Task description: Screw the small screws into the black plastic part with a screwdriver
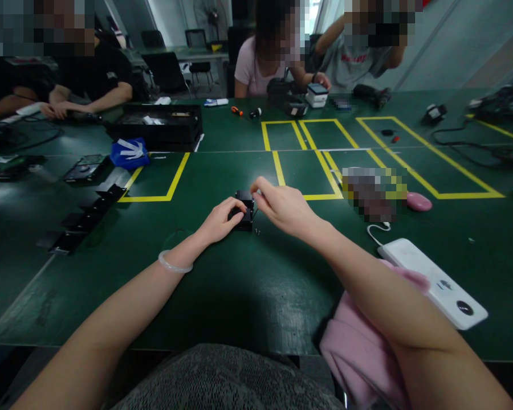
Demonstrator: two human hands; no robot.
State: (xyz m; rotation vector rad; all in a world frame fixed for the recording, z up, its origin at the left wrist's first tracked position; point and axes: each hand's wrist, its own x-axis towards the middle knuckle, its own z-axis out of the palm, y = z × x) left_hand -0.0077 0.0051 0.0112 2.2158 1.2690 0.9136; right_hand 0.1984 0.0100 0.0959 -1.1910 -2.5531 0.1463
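Observation:
A small black box-like part lies on the green table in front of me. My left hand is closed around its near left side, with thumb and fingers pressed on it. Just right of the part, my right hand is held above the table, its thumb and fingers pinched together. What they pinch is mostly hidden; a thin dark rod shows beneath the fingertips. A few tiny screws lie close to the part's right side.
A row of black brackets, a blue pouch and a black bin are at left. A white power bank, pink cloth and pink oval object lie at right. Several people sit across the table.

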